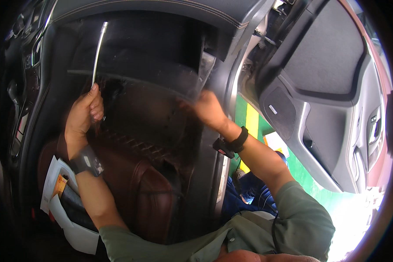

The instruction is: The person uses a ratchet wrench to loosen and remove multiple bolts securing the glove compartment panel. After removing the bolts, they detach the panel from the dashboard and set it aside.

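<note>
My left hand [85, 111] is closed around the lower end of a long chrome extension bar [98, 52]. The bar points up and away, and its far tip widens into a socket-like end. Whatever lies inside my fist is hidden. My right hand [207, 109] is above the car's interior, near the door-side edge of the footwell. Its fingers are smeared by motion, and I cannot make out anything in them. Below both hands is a dark red-brown leather seat [155, 203], with the dark dashboard [148, 11] beyond.
An open car door [323, 48] with a grey and black inner panel is on the right. White papers [81, 233] and a dark rounded item lie on the seat's left side. The centre console [24, 109] runs along the left. Green floor [301, 166] with a yellow stripe shows outside.
</note>
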Demonstrator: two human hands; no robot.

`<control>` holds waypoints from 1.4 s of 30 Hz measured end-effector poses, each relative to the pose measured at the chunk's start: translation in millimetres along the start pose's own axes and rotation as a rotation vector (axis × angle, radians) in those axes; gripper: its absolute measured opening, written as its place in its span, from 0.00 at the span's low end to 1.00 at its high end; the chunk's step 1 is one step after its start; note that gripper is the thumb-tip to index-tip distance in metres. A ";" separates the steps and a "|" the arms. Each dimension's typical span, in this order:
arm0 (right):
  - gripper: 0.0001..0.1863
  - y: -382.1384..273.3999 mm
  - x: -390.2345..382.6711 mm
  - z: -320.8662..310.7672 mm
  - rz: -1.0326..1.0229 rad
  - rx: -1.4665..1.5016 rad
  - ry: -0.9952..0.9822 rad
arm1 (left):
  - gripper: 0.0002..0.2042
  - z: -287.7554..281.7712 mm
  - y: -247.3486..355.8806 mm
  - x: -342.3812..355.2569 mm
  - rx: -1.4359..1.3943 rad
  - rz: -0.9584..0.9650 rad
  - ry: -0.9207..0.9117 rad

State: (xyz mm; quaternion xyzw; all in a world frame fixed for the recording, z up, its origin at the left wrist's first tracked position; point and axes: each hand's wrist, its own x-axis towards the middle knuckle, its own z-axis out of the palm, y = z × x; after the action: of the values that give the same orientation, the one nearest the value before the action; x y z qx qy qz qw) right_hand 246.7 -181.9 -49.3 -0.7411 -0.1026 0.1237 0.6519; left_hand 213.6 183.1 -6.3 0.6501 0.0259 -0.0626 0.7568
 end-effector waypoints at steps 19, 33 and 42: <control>0.23 -40.6 61.9 -21.0 -0.497 -0.127 0.252 | 0.26 6.6 -9.2 6.3 0.280 0.030 0.161; 0.08 138.6 72.7 -77.7 -0.322 -0.940 -0.070 | 0.26 21.5 -52.5 43.5 0.958 -0.285 0.232; 0.06 148.0 79.0 -94.8 -0.329 -0.729 -0.131 | 0.26 6.1 -76.8 56.9 1.055 -0.296 0.176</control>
State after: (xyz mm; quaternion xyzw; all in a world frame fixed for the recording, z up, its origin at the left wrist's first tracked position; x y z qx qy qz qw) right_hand 350.3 -265.4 -188.7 -0.8879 -0.2981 0.0203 0.3498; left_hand 259.9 162.3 -87.5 0.9332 0.1452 -0.1179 0.3068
